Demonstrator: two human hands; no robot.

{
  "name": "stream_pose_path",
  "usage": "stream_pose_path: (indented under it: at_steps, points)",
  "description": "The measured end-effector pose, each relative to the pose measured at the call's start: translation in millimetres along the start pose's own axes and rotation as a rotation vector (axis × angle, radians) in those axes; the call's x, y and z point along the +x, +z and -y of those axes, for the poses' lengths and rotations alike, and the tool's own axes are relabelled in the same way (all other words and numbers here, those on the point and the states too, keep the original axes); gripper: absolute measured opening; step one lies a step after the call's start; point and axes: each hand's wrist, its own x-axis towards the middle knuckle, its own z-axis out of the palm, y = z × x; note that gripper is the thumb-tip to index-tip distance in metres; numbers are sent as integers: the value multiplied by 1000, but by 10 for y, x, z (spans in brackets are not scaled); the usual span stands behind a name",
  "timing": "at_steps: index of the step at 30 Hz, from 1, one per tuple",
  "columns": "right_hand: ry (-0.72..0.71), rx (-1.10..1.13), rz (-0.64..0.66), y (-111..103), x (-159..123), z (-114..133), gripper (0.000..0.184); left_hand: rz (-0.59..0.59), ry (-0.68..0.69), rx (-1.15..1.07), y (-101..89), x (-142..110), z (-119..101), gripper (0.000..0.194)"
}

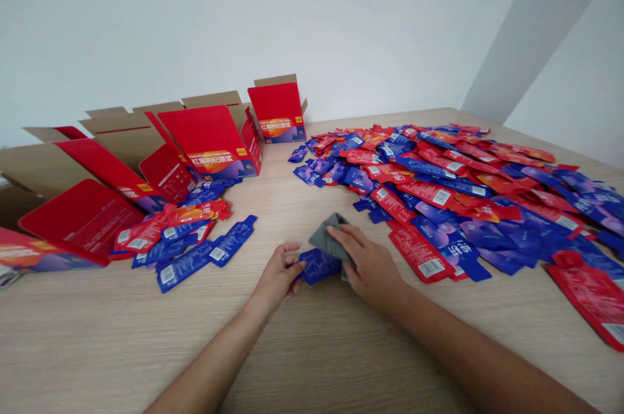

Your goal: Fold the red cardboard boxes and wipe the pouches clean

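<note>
Between my two hands is a blue sachet with pale print. My left hand pinches its left end between thumb and fingers. In my right hand a folded grey cloth is gripped, lying against the sachet's right end, which it partly covers. To the left lies a small pile of red and blue sachets, with one blue sachet at its near right edge. On the right spreads a large heap of red and blue sachets.
Several open red cartons stand along the left, among them a front carton and a middle carton. Another carton stands at the back by the white wall. A lone red sachet lies at the right on the wooden table.
</note>
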Motion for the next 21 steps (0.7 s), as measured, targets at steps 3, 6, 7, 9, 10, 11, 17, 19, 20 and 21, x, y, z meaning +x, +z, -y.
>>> stream_pose_path:
  at_steps: [3,6,7,9,10,11,17,19,20,21]
  points:
    - [-121,-74,249,121,-65,256,66,-47,12,24,9,13,34,47]
    - [-87,-135,327,221,-40,321,61,-49,2,35,43,0,17,46]
    - [-49,-158,328,224,-13,292,59,-43,1,38,58,-4,1,45]
    - [53,-223,312,181,52,177,55,-42,6,46,69,-4,-41,44]
    - [111,-265,300,142,83,102,54,-51,19,49,54,4,-65,44]
    - [169,-308,284,96,109,24,52,-65,41,55,18,19,-91,42]
    - [259,-369,206,-55,137,-223,51,-489,335,623,-552,173,-205,24]
    - [263,-362,198,-44,127,-215,53,-654,427,1014,-674,193,-206,30]
    - [266,-362,197,-37,123,-206,53,-689,465,1179,-690,197,-198,36]
    - [265,-361,196,-31,121,-198,53,-682,491,1310,-681,204,-184,42]
